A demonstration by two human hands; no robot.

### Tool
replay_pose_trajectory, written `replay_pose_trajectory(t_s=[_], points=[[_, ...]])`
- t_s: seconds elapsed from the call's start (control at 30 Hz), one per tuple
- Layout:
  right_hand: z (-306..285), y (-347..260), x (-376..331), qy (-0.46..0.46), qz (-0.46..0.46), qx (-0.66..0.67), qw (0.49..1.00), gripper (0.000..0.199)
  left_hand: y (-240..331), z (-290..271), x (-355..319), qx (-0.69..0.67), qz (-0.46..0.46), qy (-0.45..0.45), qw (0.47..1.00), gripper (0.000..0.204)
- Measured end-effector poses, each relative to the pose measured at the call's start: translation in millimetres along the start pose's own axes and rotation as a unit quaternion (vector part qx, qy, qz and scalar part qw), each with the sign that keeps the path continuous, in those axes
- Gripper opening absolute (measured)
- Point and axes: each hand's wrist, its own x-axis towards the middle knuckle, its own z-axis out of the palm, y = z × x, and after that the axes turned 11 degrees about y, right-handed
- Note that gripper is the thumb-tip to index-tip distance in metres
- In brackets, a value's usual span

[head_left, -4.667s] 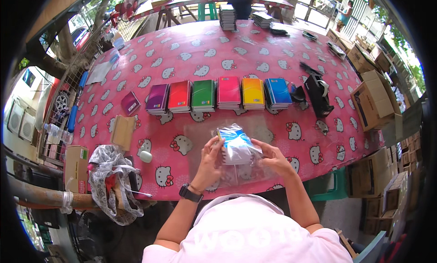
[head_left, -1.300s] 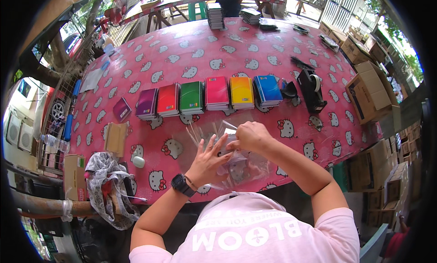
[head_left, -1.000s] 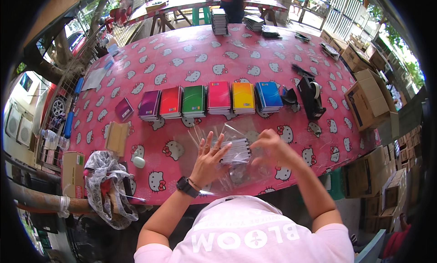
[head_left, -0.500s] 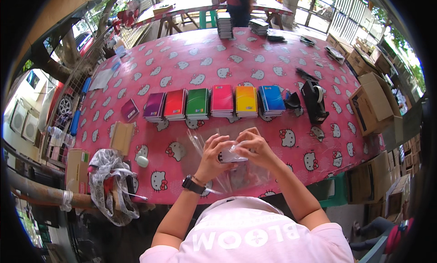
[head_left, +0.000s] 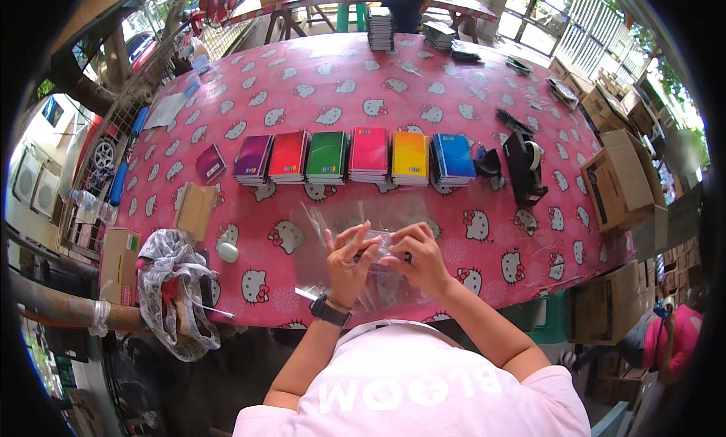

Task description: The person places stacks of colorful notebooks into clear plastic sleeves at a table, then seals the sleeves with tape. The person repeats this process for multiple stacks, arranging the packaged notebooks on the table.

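Observation:
Close to the table's near edge, my left hand and my right hand face each other. Both pinch a crumpled piece of clear plastic between thumb and fingers; some of the left fingers are raised. More clear plastic sheet lies under and around the hands. Beyond them stand stacks of spiral notebooks in a row: purple, red, green, pink, yellow and blue. A smaller purple booklet lies left of the row.
A black tape dispenser stands right of the notebooks. At left are a cardboard piece, a pale green rounded case and a patterned plastic bag. Cardboard boxes line the right side. People are at the far table and lower right.
My hands have shifted slightly, and the white piece seen between them earlier no longer shows. The view has tilted a little. A person in pink has come into view at lower right.

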Motion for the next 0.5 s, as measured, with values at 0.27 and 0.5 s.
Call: replay_pose_trajectory(t_s=[0.27,0.5], points=[[0.8,12.4,51.1,-0.160,0.299,0.119,0.933,0.034,13.9,3.3,12.0,0.053,-0.014,0.050,0.997,0.059],[6.8,36.1,57.3,-0.206,0.345,0.151,0.903,0.027,29.2,3.4,-36.0,0.266,0.182,-0.094,0.942,0.050]])
